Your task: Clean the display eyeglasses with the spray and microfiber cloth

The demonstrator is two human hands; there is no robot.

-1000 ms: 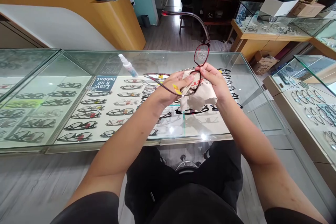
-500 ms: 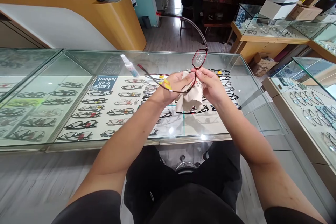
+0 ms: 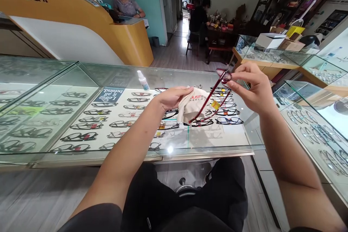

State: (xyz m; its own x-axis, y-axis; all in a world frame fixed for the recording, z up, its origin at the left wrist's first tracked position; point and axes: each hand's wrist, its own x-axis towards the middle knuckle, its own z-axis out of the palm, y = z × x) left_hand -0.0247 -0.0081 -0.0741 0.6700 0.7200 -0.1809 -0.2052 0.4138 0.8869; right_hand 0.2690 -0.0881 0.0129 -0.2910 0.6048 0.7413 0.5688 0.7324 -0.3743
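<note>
Red-framed glasses (image 3: 226,76) hang over the glass worktop (image 3: 233,141), pinched at the front by the right hand (image 3: 252,85) — presumably so both temples (image 3: 207,99) point down freely — while the left hand (image 3: 174,97) grips a pale cloth (image 3: 194,105) whose folds drape beside them.

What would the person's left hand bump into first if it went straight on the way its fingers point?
Past the cloth it holds, the left hand would probably meet the red glasses in the right hand first, though this single view leaves the depth unclear.
</note>
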